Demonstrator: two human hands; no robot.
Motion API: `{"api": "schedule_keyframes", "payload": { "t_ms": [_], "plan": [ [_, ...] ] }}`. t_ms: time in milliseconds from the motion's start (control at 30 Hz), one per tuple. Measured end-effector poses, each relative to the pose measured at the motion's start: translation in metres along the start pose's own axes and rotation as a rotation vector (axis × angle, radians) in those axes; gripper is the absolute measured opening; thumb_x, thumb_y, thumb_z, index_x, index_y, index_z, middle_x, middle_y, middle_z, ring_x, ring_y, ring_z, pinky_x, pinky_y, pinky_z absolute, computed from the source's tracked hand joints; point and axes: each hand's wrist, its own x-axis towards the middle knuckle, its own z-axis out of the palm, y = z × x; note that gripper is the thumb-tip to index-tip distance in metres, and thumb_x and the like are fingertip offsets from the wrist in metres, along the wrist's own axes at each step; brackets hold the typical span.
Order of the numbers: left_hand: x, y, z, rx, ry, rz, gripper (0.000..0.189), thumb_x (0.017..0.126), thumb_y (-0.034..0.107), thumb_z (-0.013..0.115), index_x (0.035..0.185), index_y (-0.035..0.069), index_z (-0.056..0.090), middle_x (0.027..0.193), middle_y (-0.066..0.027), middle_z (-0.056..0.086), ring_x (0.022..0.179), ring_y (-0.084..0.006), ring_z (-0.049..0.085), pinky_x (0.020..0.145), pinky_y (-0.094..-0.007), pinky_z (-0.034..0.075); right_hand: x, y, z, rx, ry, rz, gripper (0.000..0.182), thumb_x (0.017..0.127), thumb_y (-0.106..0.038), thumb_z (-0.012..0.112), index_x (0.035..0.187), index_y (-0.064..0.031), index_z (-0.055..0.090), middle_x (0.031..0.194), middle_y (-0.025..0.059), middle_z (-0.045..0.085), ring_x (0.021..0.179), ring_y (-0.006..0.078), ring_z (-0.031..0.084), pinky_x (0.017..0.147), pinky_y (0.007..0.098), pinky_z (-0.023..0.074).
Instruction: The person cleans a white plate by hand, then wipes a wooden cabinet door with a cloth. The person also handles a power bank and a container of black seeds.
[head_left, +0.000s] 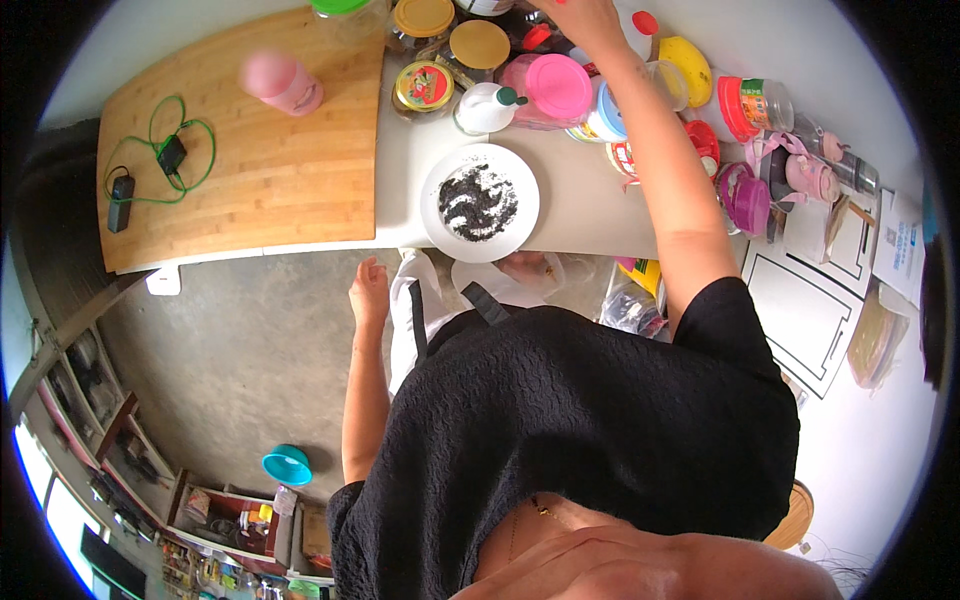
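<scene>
A white plate (531, 202) with scattered black granules (478, 204) on it stands at the counter's front edge. My right hand (581, 22) reaches over the crowd of jars to the back, at the picture's top rim; its fingertips are partly cut off, so what it touches cannot be told. My left hand (370, 285) hangs just off the counter's front edge, fingers loosely curled, holding nothing visible. Behind the plate stand a white bottle with a green cap (480, 110), a jar with a pink lid (559, 85) and a jar with a yellow patterned lid (424, 86).
Left of the plate, a wooden board (247, 172) carries a pink cup (292, 90) and a green cable with a black adapter (172, 155). Bananas (686, 71) and more jars crowd the right back. A teal basin (286, 465) stands on the floor.
</scene>
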Motion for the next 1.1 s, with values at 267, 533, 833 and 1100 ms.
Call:
{"api": "schedule_keyframes", "payload": {
  "t_ms": [267, 533, 833, 1100],
  "plan": [
    [-0.002, 0.001, 0.000, 0.016, -0.014, -0.046, 0.034, 0.094, 0.020, 0.060, 0.123, 0.003, 0.065, 0.100, -0.0170, 0.075, 0.095, -0.0330, 0.073, 0.087, -0.0417, 0.055, 0.048, -0.028, 0.037, -0.050, -0.048, 0.134, 0.088, 0.074, -0.040, 0.085, 0.141, -0.0009, 0.045, 0.135, 0.0281, 0.049, 0.127, 0.0441, 0.046, 0.108, 0.0497, 0.0421],
    [-0.009, -0.028, -0.001, -0.022, -0.008, -0.052, 0.033, 0.094, 0.020, 0.060, 0.122, 0.003, 0.065, 0.101, -0.0157, 0.075, 0.097, -0.0338, 0.072, 0.088, -0.0415, 0.055, 0.052, -0.020, -0.044, 0.158, 0.313, 0.051, 0.067, 0.076, -0.027, 0.084, 0.131, -0.0016, 0.056, 0.124, 0.0241, 0.058, 0.117, 0.0380, 0.055, 0.102, 0.0445, 0.0469],
    [0.003, -0.004, -0.007, -0.010, -0.047, -0.005, 0.032, 0.094, 0.020, 0.061, 0.122, 0.003, 0.065, 0.098, -0.0163, 0.075, 0.095, -0.0310, 0.073, 0.087, -0.0396, 0.055, 0.023, 0.038, -0.076, 0.883, 0.130, 0.409, 0.057, 0.089, -0.029, 0.077, 0.136, -0.0047, 0.056, 0.112, 0.0076, 0.066, 0.099, 0.0176, 0.063, 0.082, 0.0322, 0.0522],
    [0.002, 0.001, -0.002, -0.007, -0.051, 0.045, 0.032, 0.095, 0.021, 0.062, 0.122, 0.003, 0.065, 0.099, -0.0168, 0.075, 0.094, -0.0308, 0.073, 0.085, -0.0399, 0.055, -0.006, 0.008, -0.092, 1.009, 0.064, 0.548, 0.061, 0.089, -0.030, 0.076, 0.140, -0.0065, 0.052, 0.120, 0.0090, 0.062, 0.107, 0.0184, 0.061, 0.087, 0.0331, 0.0529]
  ]
}}
